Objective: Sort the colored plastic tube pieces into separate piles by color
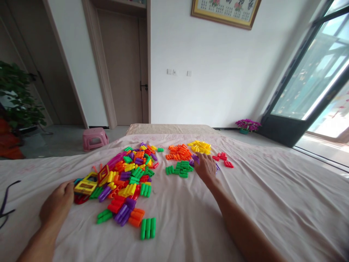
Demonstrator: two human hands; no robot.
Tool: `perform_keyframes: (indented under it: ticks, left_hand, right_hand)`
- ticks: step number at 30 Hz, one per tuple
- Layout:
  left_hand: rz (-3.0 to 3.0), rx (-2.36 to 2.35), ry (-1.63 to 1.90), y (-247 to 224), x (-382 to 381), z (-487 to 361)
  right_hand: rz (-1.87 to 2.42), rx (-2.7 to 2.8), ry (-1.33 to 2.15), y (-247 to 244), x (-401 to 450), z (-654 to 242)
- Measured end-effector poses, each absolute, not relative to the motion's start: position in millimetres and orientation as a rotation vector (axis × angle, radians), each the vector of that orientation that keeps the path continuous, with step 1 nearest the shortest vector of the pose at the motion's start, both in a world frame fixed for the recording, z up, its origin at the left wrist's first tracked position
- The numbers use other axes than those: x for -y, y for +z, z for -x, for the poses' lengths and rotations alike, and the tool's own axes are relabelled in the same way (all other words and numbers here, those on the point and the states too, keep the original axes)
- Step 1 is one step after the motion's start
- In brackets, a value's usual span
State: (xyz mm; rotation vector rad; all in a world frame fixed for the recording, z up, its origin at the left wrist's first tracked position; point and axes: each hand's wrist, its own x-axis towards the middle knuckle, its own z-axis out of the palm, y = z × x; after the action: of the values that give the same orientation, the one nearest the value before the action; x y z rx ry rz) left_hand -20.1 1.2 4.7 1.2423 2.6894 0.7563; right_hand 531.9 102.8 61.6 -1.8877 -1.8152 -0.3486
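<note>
My left hand point(57, 201) is closed at the edge of a yellow plastic frame piece point(86, 185), beside a mixed heap of coloured tube blocks point(131, 171). Over the purple blocks point(195, 158) reaches my right hand point(205, 166); its fingertips are partly hidden, so whether it holds one cannot be made out. Around it lie sorted groups: orange blocks point(179, 152), yellow blocks point(201, 147), green blocks point(182, 168) and red blocks point(223, 157). A green block point(148, 228) lies nearest to me.
A pale patterned cloth point(272, 203) covers the surface. Black-framed glasses point(7, 203) lie at the far left. Beyond the cloth are a pink stool point(95, 138), a leafy plant point(19, 98) and magenta flowers point(248, 124).
</note>
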Motion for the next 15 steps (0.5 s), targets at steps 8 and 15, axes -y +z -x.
perform_keyframes:
  ticks: [8,15]
  left_hand:
    - [-1.192,-2.68,0.719,6,0,19]
    - [-1.179,-2.674,0.711,11,1,14]
  right_hand:
    - [1.634,1.948,-0.233,51,-85,-513]
    - [1.202,2.44,0.184,48,-46,-423]
